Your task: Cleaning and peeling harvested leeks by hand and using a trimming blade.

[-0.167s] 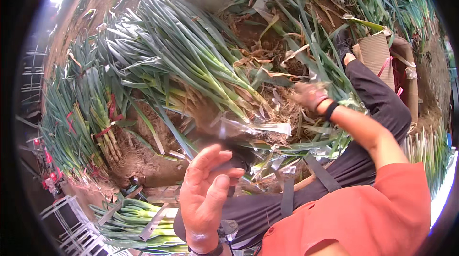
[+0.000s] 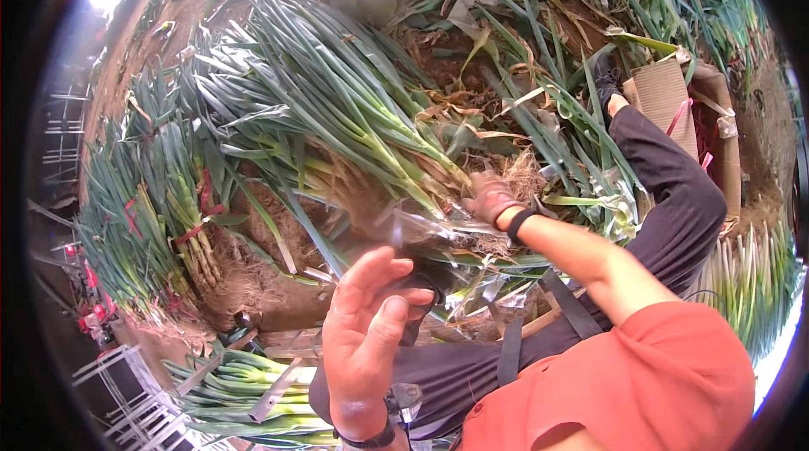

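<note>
L hand (image 2: 368, 333) held up half-curled, nothing gripped. R hand (image 2: 491, 198) placed at root ends of grn onion pile (image 2: 329, 84); opening/hold can't be told.

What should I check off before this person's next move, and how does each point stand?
1. Left hand free: ok; raised, fingers loosely curled, nothing in it.
2. Right hand at the root ends of the large green onion pile: ok.
3. Right hand's grip firm on a stalk: cannot tell; its fingertips are hidden.
4. Bundle at the left bound: ok; a red tie circles its stalks.
5. Ground beyond the right hand clear of loose leaves: not ok; they lie scattered there.
</note>
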Available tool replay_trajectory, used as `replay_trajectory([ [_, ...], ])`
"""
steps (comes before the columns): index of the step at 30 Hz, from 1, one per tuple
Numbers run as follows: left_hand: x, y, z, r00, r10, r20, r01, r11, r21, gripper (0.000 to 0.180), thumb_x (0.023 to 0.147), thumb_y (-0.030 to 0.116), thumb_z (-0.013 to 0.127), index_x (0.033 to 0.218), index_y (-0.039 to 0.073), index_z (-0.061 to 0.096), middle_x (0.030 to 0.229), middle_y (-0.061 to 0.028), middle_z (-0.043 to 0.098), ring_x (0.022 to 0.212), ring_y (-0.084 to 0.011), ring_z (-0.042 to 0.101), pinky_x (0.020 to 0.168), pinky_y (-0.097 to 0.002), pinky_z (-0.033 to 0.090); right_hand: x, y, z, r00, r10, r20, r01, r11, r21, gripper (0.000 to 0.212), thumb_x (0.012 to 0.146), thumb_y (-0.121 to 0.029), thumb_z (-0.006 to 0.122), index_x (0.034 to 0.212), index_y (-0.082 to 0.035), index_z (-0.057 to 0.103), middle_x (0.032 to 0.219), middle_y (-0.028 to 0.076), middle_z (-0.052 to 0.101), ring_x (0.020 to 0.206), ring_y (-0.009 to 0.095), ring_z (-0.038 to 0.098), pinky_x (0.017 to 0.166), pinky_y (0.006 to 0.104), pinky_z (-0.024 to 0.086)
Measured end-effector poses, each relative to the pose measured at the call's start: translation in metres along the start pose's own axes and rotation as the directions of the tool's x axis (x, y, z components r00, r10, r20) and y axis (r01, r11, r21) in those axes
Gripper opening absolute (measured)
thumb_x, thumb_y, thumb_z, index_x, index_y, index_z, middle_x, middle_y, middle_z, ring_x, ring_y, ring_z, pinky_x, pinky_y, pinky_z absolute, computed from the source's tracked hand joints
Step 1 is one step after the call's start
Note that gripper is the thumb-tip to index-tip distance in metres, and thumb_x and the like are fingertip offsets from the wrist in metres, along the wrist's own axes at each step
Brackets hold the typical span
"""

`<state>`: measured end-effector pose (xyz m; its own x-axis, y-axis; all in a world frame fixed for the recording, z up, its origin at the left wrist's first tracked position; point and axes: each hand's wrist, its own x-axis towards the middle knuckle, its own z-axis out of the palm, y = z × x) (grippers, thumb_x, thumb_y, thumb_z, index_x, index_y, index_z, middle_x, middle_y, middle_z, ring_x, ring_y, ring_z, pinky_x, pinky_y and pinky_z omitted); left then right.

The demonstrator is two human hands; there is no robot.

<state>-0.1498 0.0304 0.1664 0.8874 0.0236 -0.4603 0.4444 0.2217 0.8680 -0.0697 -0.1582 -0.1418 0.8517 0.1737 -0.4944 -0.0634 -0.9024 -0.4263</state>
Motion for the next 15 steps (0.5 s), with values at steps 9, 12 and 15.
replay_trajectory([
  [9,0.003,-0.005,-0.005,0.999,0.046,-0.029,-0.044,0.997,0.069,0.039,0.090,0.014,0.050,0.125,0.001,0.042,0.109,-0.0125,0.055,0.085,-0.0197,0.063,0.071,-0.0258,0.050,-0.033,-0.008,-0.066,0.999,-0.018,0.050,-0.014,0.813,0.582,0.029,0.078,-0.025,0.058,0.092,0.000,0.056,0.073,0.012,0.055,0.062,0.023,0.054,0.057,0.0342,0.044],
  [12,0.005,-0.007,-0.006,0.998,0.048,-0.042,-0.044,0.996,0.074,0.034,0.091,0.015,0.048,0.123,0.002,0.044,0.108,-0.0103,0.056,0.086,-0.0181,0.063,0.069,-0.0257,0.050,-0.074,-0.045,-0.118,0.985,-0.094,0.144,-0.092,0.417,0.904,0.017,0.089,-0.021,0.052,0.089,-0.004,0.054,0.063,-0.001,0.044,0.052,0.009,0.043,0.046,0.0254,0.035],
  [15,0.021,-0.017,-0.001,0.998,0.042,-0.056,-0.041,0.999,0.024,0.030,0.092,0.017,0.048,0.120,0.004,0.046,0.108,-0.0084,0.056,0.087,-0.0171,0.062,0.068,-0.0257,0.051,-0.092,-0.049,-0.137,0.948,-0.315,0.054,-0.085,-0.086,0.993,0.015,0.088,-0.021,0.055,0.087,-0.006,0.054,0.063,-0.004,0.042,0.049,0.004,0.036,0.042,0.0206,0.028],
])
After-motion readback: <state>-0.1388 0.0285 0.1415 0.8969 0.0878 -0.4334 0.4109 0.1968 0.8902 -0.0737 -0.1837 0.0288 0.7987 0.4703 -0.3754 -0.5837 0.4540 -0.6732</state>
